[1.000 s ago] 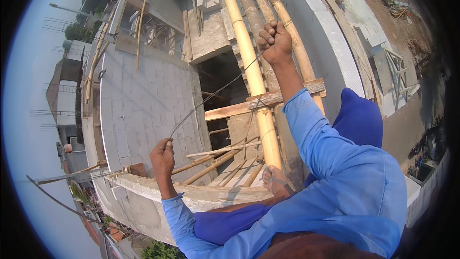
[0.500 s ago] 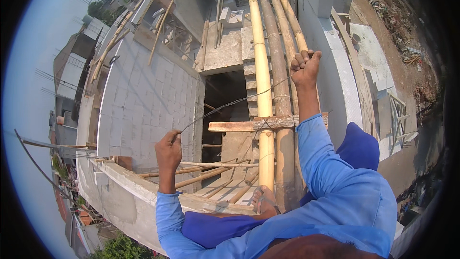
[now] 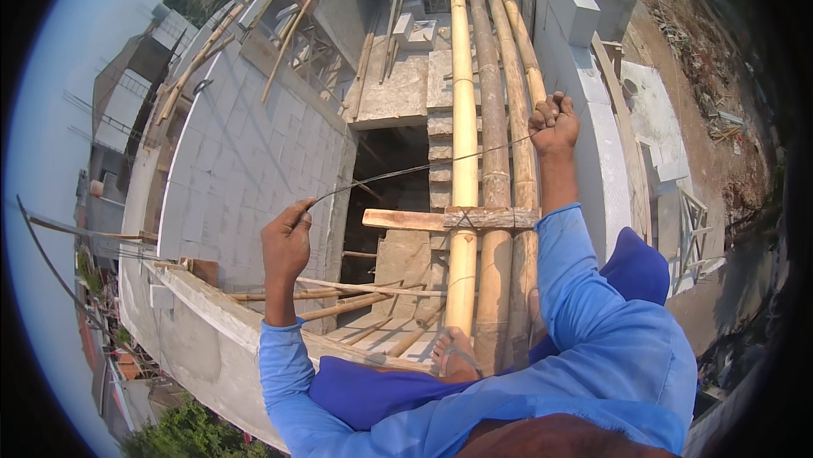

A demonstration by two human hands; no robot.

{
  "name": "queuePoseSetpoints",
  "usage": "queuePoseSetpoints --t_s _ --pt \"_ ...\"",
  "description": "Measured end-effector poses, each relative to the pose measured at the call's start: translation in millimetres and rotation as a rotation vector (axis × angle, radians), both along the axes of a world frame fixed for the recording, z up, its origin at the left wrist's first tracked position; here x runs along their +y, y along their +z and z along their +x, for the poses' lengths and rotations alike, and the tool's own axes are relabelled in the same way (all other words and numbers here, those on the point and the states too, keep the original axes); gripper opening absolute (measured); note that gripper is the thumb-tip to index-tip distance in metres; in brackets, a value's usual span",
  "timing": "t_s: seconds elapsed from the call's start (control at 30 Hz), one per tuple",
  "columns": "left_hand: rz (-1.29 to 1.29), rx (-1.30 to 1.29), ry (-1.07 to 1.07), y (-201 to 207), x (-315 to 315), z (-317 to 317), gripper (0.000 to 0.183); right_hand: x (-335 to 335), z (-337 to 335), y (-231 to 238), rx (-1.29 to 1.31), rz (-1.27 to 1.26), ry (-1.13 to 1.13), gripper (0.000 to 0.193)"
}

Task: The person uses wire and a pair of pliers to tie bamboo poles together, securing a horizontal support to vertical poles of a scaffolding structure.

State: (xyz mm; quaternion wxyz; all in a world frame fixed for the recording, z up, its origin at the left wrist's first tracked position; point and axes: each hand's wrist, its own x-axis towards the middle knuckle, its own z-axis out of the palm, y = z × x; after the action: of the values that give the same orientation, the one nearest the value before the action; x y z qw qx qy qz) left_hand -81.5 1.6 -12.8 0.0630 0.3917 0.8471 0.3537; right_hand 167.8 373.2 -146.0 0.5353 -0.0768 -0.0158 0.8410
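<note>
A thin dark wire (image 3: 411,171) stretches between my two hands, sloping up to the right across the bamboo poles (image 3: 464,132). My left hand (image 3: 286,242) pinches its left end between thumb and fingers, in front of the pale block wall. Higher up on the right, my right hand (image 3: 555,124) is closed in a fist around the other end, beside the rightmost pole. Below the wire, a wooden crosspiece (image 3: 405,219) lies over the poles, bound to the yellow pole with crossed wire.
A dark opening (image 3: 385,174) drops away left of the poles, beside concrete steps (image 3: 440,149). My bare foot (image 3: 456,355) rests at the near end of the poles. A pale block wall (image 3: 246,170) stands to the left and another wall (image 3: 597,145) runs along the right.
My hands have moved slightly farther apart, the left one up and leftward, the right one to the right. The wire between them lies flatter. The view has shifted a little.
</note>
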Motion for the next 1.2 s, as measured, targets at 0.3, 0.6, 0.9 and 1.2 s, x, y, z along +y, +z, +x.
queuePoseSetpoints --t_s 0.3,0.6,0.9,1.2 --pt "-0.628 -0.54 -1.145 -19 15 57 0.026 50 -4 64 -0.077 0.16 -0.036 0.029" --pt "0.245 -0.057 -0.136 13 23 6 0.026 70 7 115 -0.504 0.205 -0.104 0.02" --pt "-0.359 -0.469 -1.203 -15 52 50 0.03 91 69 154 -1.054 0.535 -0.201 0.016" --pt "0.132 0.223 -0.297 1 58 8 0.022 48 139 39 -1.169 0.514 -0.014 0.019"
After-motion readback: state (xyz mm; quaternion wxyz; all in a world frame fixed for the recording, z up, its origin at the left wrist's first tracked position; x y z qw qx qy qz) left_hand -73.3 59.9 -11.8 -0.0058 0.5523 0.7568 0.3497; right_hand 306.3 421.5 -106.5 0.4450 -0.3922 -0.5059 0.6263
